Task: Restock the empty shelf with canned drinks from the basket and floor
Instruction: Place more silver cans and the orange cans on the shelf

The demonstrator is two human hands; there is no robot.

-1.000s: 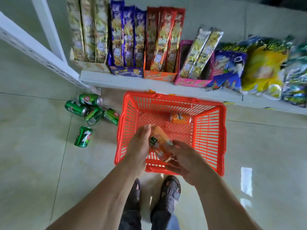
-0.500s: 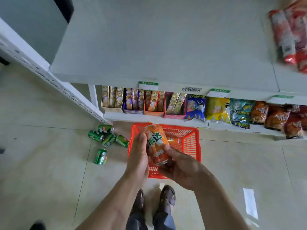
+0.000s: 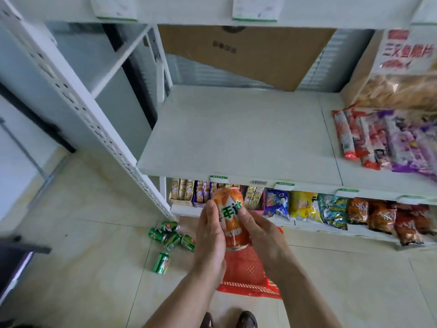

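I hold an orange drink can (image 3: 230, 218) upright between both hands, just below the front edge of the bare white shelf (image 3: 236, 133). My left hand (image 3: 210, 235) grips its left side and my right hand (image 3: 260, 233) grips its right side, thumb on the label. The red basket (image 3: 246, 273) stands on the floor under my hands, mostly hidden by them. Several green cans (image 3: 171, 236) lie on the floor to the left of the basket, one (image 3: 161, 263) apart and nearer me.
Snack packs (image 3: 378, 138) lie on the shelf's right part. A cardboard sheet (image 3: 246, 50) leans at the shelf's back. The lower shelf holds snack boxes (image 3: 189, 192) and crisp bags (image 3: 331, 211). A white perforated upright (image 3: 94, 110) runs along the left. My shoes (image 3: 246, 319) are below.
Both hands lifted the orange can out of the basket up to the shelf's front edge. My view rose from the basket to the bare shelf.
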